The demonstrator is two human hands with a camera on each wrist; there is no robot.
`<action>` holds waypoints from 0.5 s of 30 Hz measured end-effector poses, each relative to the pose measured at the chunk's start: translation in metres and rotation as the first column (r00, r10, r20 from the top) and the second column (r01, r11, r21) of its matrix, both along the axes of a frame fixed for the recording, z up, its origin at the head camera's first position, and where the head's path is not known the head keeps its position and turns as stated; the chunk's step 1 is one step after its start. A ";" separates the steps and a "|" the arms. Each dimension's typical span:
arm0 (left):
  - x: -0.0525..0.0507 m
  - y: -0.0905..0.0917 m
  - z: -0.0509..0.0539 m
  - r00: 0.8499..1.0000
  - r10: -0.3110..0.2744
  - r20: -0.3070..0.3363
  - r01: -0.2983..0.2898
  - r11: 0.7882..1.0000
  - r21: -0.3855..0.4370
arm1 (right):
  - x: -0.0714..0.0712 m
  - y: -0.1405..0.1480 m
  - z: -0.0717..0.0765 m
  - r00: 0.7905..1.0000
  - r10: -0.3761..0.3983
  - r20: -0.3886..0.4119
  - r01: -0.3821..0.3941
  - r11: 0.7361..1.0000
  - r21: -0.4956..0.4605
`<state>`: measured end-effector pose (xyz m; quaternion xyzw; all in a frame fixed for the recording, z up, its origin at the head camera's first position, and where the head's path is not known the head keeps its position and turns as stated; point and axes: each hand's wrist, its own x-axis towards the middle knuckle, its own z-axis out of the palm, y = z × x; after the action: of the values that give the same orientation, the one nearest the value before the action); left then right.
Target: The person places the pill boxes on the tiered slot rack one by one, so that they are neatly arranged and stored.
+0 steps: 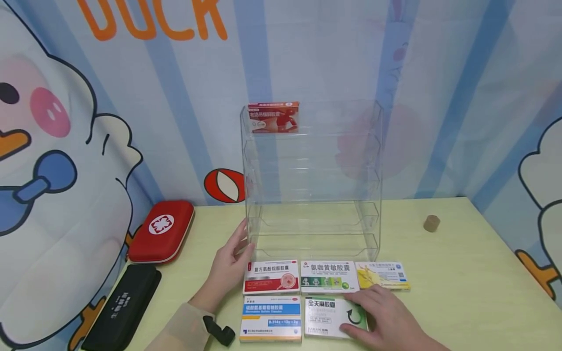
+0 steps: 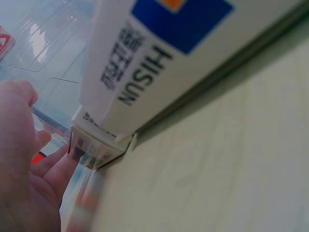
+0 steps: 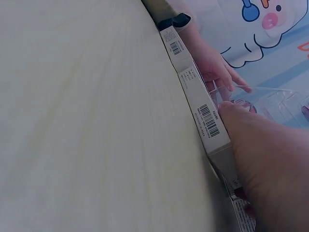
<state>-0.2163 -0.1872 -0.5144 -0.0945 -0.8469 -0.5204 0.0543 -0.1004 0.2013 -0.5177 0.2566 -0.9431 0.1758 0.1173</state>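
The right hand [image 1: 386,317] lay at the lower right of the frame, its thumb on the near edge and its other fingers at the far edge of a green-and-white box [image 1: 325,319], pinching it. That box lay flat at the bottom centre, just beside a blue-and-white box [image 1: 270,319] to its left. Directly above these in the frame stretched a row of three more: a red-and-white box [image 1: 270,278], a green-banded box [image 1: 329,277] and a yellow-and-white box [image 1: 388,275].

Behind them, at the centre, stood a clear tiered rack [image 1: 316,251], with a red box [image 1: 274,118] upright in the left of its top tier. The left hand [image 1: 226,270] touched the rack's lower left side, thumb and fingers spread apart.

At the left of the frame, a red case [image 1: 162,234] lay above a black case [image 1: 123,309]. A small brown cylinder [image 1: 431,223] sat on the pale surface [image 1: 456,278] at right. A striped cartoon backdrop [image 1: 307,53] filled the upper frame.
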 end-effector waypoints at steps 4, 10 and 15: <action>0.000 0.000 0.000 1.000 0.001 0.008 -0.001 1.000 0.005 | 0.001 0.000 0.000 0.999 0.005 -0.046 -0.008 0.999 -0.052; 0.001 0.001 0.001 1.000 0.003 0.007 -0.003 1.000 0.000 | 0.002 0.000 0.000 0.999 0.014 0.053 -0.003 0.977 -0.214; 0.001 0.001 0.001 1.000 0.006 0.008 -0.006 1.000 0.000 | -0.001 0.001 0.002 0.995 0.095 0.039 -0.071 0.915 -0.397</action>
<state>-0.2157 -0.1864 -0.5138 -0.0897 -0.8473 -0.5208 0.0526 -0.1014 0.2028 -0.5155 0.2623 -0.8796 0.3744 0.1318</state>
